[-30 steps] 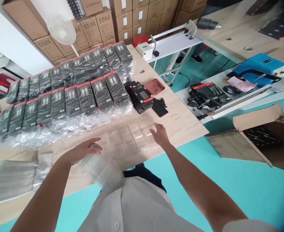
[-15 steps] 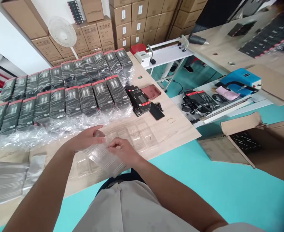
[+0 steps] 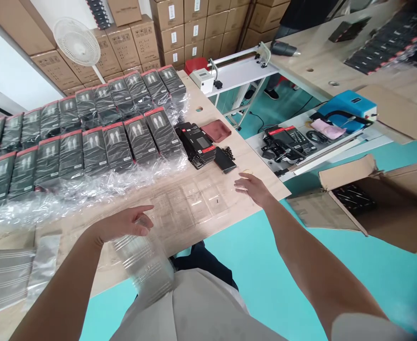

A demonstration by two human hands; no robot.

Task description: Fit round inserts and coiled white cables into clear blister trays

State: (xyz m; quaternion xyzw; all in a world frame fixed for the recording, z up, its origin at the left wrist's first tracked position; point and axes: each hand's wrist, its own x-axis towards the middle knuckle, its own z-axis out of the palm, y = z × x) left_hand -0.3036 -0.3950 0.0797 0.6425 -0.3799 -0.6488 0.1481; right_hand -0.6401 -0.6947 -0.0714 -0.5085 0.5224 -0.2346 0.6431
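Note:
A bundle of clear plastic bags (image 3: 144, 260) with fine white lines slants from under my left hand (image 3: 123, 223) down over the table's front edge against my shirt. My left thumb and curled fingers are closed at its upper end, with the index finger pointing out. My right hand (image 3: 253, 187) is over the right part of the table, fingers stretched and slightly apart, nothing in them. Just beyond its fingertips lies a thin yellowish rubber band (image 3: 246, 171), partly covered. Clear moulded plastic trays (image 3: 190, 203) lie flat between the hands.
Black-and-red boxes (image 3: 112, 147) stand in two rows in clear wrap. Flattened black cartons (image 3: 196, 144), a dark phone-like slab (image 3: 224, 161) and a reddish cloth (image 3: 216, 130) lie beyond my right hand. An open cardboard box (image 3: 389, 203) stands at right. More plastic sheets (image 3: 5, 274) lie at left.
My right hand has left the plastic bags and moved right to the rubber band, its fingers opening out. My left hand has shifted slightly left and down with the bags.

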